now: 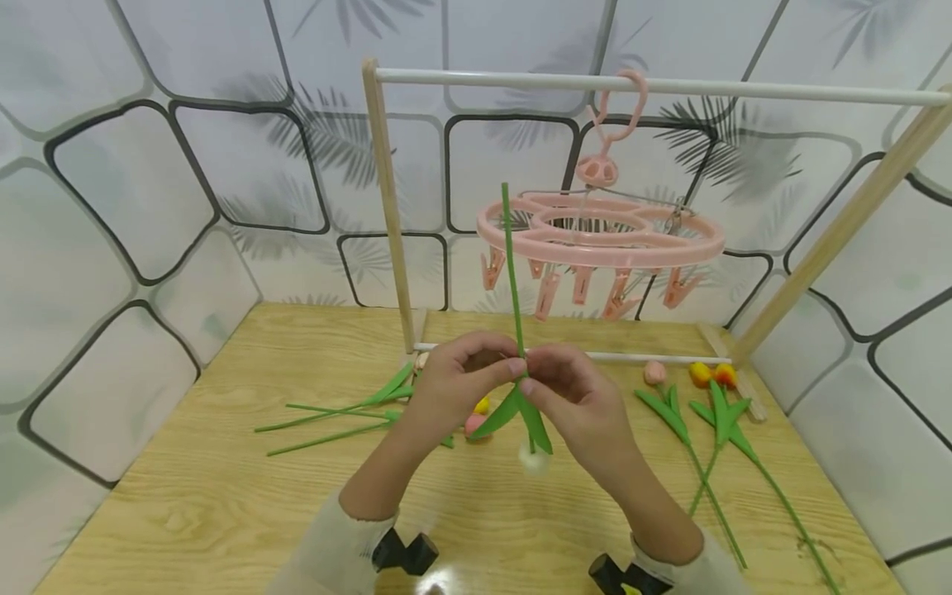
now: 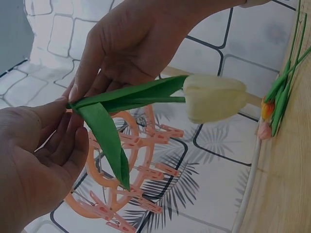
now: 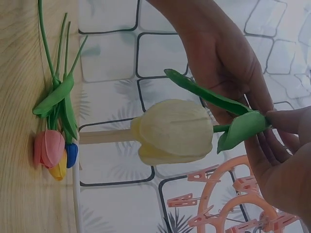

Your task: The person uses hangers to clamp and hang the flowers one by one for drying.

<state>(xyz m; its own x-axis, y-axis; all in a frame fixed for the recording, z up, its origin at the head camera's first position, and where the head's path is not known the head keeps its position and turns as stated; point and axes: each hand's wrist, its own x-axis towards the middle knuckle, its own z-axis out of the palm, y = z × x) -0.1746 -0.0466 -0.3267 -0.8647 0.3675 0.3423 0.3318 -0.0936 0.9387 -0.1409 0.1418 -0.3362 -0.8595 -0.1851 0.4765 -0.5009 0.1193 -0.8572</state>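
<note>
A white artificial tulip (image 3: pixel 175 131) hangs head down in front of me, its long green stem (image 1: pixel 513 281) pointing up. My left hand (image 1: pixel 464 384) pinches the stem right where the leaves (image 2: pixel 109 141) join it. From the other side my right hand (image 1: pixel 583 401) pinches the same spot, the two thumbs nearly meeting. Two leaves spread downward below the fingers. In the head view the pale bloom (image 1: pixel 533 459) shows below the leaves, over the table.
Behind the hands a pink clip hanger (image 1: pixel 602 248) with several pegs hangs from a white rail (image 1: pixel 506 78) on a wooden frame. Tulips with pink, yellow and blue blooms (image 3: pixel 48 148) lie at left on the wooden table (image 1: pixel 223 504); pink and orange ones (image 1: pixel 721 413) lie at right.
</note>
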